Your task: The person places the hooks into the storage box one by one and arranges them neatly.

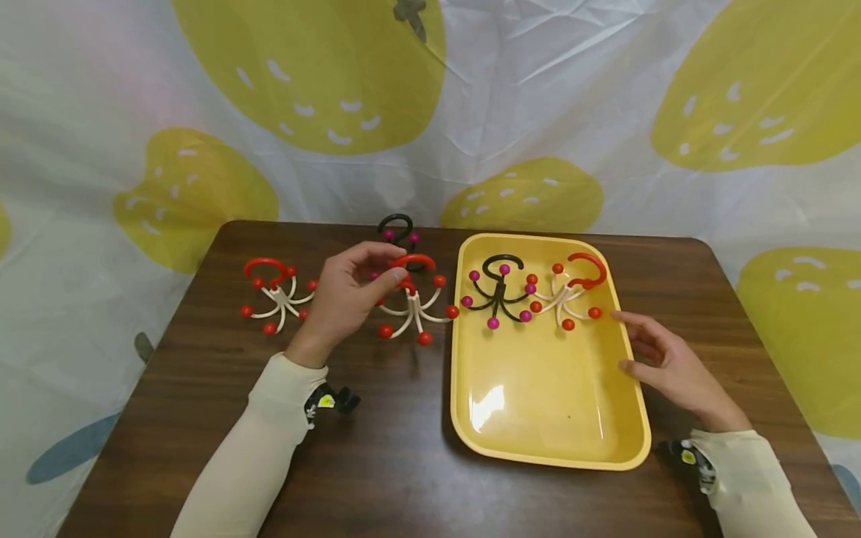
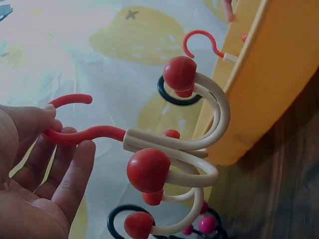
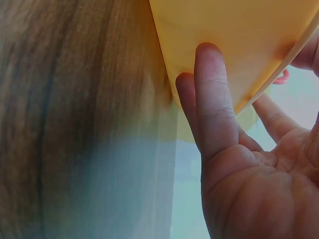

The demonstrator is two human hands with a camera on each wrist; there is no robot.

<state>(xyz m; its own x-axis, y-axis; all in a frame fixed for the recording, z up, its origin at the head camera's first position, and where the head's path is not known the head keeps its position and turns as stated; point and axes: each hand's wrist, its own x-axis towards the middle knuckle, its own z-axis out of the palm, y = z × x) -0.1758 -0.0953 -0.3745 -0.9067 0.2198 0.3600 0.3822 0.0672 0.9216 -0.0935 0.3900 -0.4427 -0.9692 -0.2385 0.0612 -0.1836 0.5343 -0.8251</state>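
Note:
My left hand [image 1: 346, 299] pinches the red hook of a white hook hanger [image 1: 413, 302] with several curved arms tipped with red balls. It hangs above the table, left of a yellow tray [image 1: 538, 388]. My right hand [image 1: 662, 362] grips the tray's right rim, with its thumb over the edge and some fingers against the outer wall [image 3: 234, 30]. Inside the tray, toward the back, lie a black hanger [image 1: 499, 291] with magenta balls and a white hanger [image 1: 563, 297] with a red hook. In the left wrist view the held hanger [image 2: 164, 139] shows up close.
Another white hanger [image 1: 276, 295] with a red hook stands on the brown table [image 1: 377, 463] at the left. A black hanger [image 1: 395, 224] at the back is partly hidden behind my left hand. A fruit-patterned curtain [image 1: 525, 97] closes off the table's far edge.

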